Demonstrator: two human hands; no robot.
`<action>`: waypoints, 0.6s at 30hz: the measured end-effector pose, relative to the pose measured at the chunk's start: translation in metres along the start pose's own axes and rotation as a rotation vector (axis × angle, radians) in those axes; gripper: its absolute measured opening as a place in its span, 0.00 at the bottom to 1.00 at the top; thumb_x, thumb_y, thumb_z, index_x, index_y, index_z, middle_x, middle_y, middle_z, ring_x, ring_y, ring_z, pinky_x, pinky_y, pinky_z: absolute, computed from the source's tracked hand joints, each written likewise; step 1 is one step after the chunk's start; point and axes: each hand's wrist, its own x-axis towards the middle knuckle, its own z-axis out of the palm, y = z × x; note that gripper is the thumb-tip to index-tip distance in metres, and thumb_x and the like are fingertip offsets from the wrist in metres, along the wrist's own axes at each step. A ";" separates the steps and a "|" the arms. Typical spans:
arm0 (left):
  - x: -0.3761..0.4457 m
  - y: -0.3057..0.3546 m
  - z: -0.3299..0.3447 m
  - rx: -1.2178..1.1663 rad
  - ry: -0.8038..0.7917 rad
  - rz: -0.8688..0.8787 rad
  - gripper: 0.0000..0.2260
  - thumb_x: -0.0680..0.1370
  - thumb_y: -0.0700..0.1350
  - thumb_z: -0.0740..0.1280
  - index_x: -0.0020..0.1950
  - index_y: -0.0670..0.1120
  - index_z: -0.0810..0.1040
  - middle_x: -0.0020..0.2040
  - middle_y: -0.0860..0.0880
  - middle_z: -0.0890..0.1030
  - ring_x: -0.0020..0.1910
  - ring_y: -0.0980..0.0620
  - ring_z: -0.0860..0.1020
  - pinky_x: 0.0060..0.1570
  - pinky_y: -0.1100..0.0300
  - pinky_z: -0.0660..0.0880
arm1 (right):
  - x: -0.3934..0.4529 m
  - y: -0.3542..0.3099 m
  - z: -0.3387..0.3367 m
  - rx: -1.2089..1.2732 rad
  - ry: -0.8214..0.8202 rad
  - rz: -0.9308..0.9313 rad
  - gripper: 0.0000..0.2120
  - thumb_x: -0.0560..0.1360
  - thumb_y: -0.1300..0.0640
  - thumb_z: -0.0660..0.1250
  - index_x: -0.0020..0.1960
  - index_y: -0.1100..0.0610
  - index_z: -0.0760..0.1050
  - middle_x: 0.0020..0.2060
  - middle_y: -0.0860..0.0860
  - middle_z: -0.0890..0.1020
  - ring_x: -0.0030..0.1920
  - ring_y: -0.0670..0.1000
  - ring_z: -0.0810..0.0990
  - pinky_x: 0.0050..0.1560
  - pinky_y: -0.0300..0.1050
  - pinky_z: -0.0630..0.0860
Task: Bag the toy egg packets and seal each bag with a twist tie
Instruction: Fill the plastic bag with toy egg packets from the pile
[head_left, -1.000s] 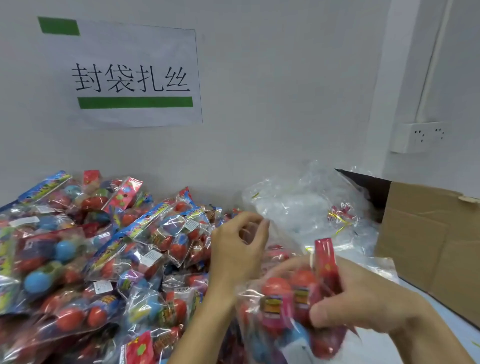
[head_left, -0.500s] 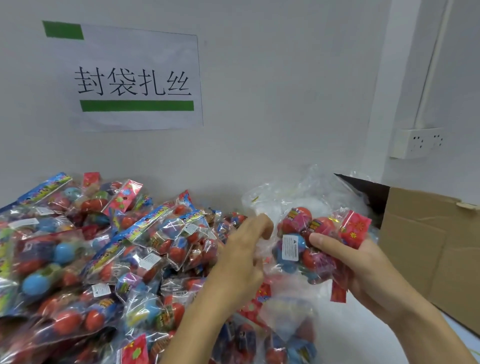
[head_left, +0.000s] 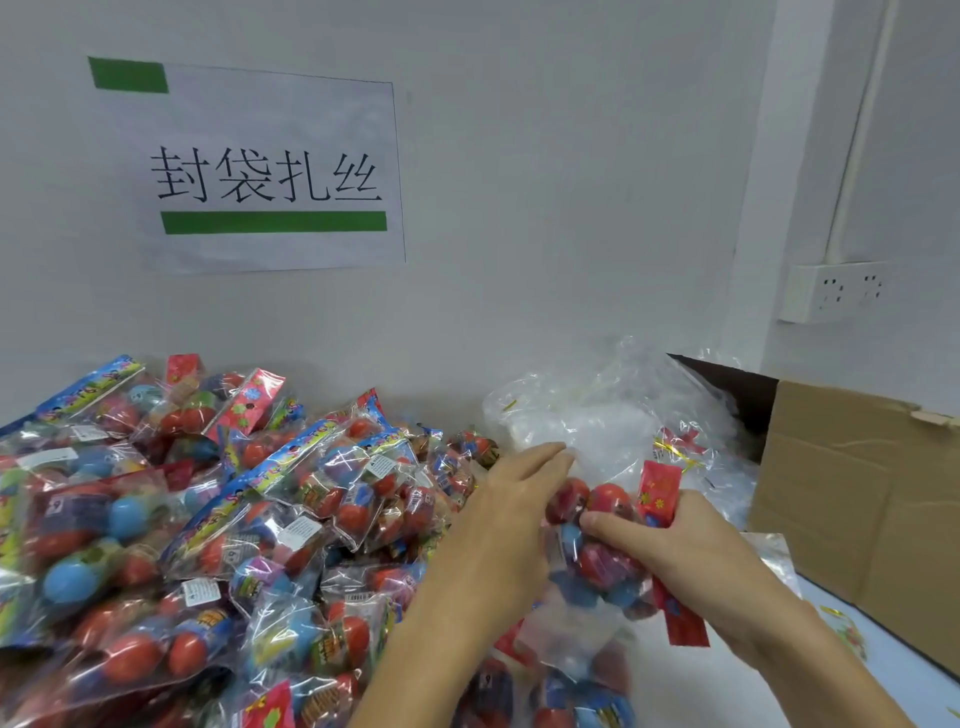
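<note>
Head view: two hands at a toy egg packet above a clear bag.
The right hand (head_left: 696, 561) grips a toy egg packet (head_left: 605, 545) with a red header; the left hand (head_left: 511, 512), fingers extended, touches its left side. A clear bag (head_left: 576, 639) hangs below both hands. Left of the left hand lies a heap of packets (head_left: 208, 519); a cardboard box (head_left: 857, 493) stands right of the right hand.

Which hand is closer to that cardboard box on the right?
The right hand. It grips an egg packet just left of the cardboard box. The left hand lies farther left, beyond the packet, beside the packet pile.
</note>
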 end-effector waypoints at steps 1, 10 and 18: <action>-0.001 0.001 0.001 0.006 -0.013 0.000 0.35 0.74 0.27 0.61 0.78 0.50 0.64 0.77 0.55 0.63 0.76 0.56 0.60 0.69 0.74 0.55 | 0.001 0.000 0.002 0.033 0.081 -0.014 0.13 0.71 0.53 0.76 0.41 0.64 0.82 0.37 0.67 0.83 0.32 0.64 0.81 0.32 0.51 0.80; -0.006 0.006 0.003 0.308 -0.085 -0.168 0.43 0.72 0.32 0.64 0.73 0.68 0.48 0.58 0.50 0.59 0.55 0.46 0.66 0.42 0.57 0.68 | 0.005 0.004 0.018 0.036 0.402 -0.079 0.16 0.68 0.49 0.77 0.36 0.63 0.82 0.31 0.60 0.84 0.37 0.63 0.85 0.38 0.63 0.82; -0.006 0.007 0.003 0.298 -0.083 -0.273 0.19 0.77 0.30 0.62 0.62 0.47 0.78 0.62 0.47 0.67 0.53 0.46 0.74 0.45 0.56 0.72 | 0.008 0.006 0.011 0.418 0.281 0.095 0.13 0.70 0.55 0.76 0.41 0.67 0.82 0.39 0.65 0.85 0.39 0.64 0.86 0.41 0.57 0.81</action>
